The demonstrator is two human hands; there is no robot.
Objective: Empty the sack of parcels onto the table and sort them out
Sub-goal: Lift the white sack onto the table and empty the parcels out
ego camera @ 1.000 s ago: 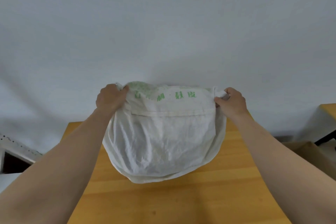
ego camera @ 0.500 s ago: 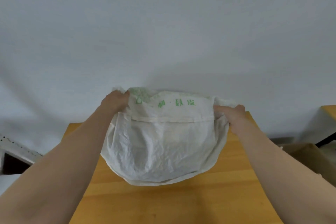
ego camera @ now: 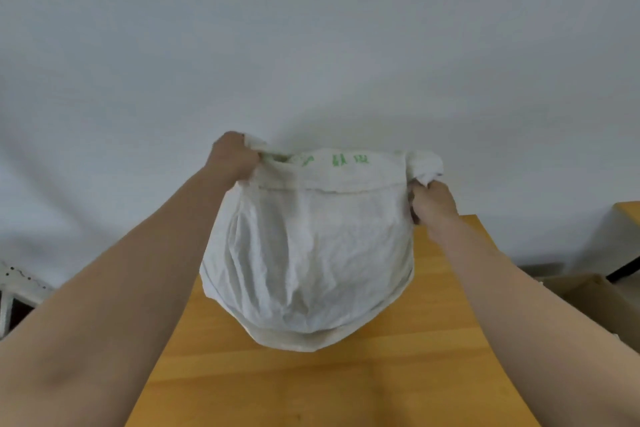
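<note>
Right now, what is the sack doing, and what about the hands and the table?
sack: bulging, held up by its top edge, no parcels out that I can see.
left hand: grips the sack's top left corner.
right hand: grips the sack's top right corner.
table: under the sack; I cannot tell whether the sack touches it.

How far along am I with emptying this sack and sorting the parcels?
Done: the white sack is over the wooden table. In hand: the left hand and right hand each grip a top corner; it bulges, apparently full. Left: tipping the parcels out and sorting them; none show on the table.
</note>
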